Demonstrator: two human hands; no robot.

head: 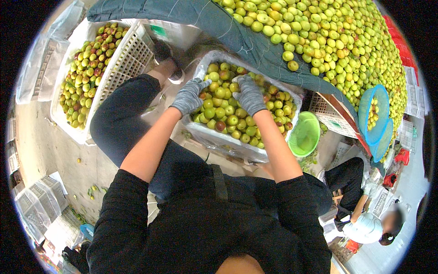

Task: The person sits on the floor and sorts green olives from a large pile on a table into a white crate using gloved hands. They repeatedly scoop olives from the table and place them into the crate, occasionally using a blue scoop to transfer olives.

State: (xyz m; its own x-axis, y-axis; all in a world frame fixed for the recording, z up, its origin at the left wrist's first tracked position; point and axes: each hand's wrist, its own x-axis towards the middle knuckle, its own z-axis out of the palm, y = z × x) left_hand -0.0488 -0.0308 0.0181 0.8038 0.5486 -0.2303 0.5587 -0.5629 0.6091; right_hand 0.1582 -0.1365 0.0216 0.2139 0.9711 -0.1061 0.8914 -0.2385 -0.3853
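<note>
A crate with a clear plastic liner point(224, 138) sits between my legs, filled with round green fruit point(220, 111), some blushed red; they look like jujubes or plums. My left hand point(189, 96), in a grey knit glove, rests on the fruit at the crate's left side, fingers apart. Toward the crate's upper middle, my right hand point(249, 93) wears a matching glove and lies over the fruit, thumb and fingers spread around a few pieces. Both palms are turned away from view, and neither hand has lifted fruit clear of the layer.
A white crate of redder fruit point(87, 77) stands at left. Ahead, a dark padded cloth point(239, 41) edges a large fruit heap point(335, 37) with blue baskets point(365, 113). A green basket point(304, 135) touches the right side. A seated co-worker point(366, 226) is at lower right.
</note>
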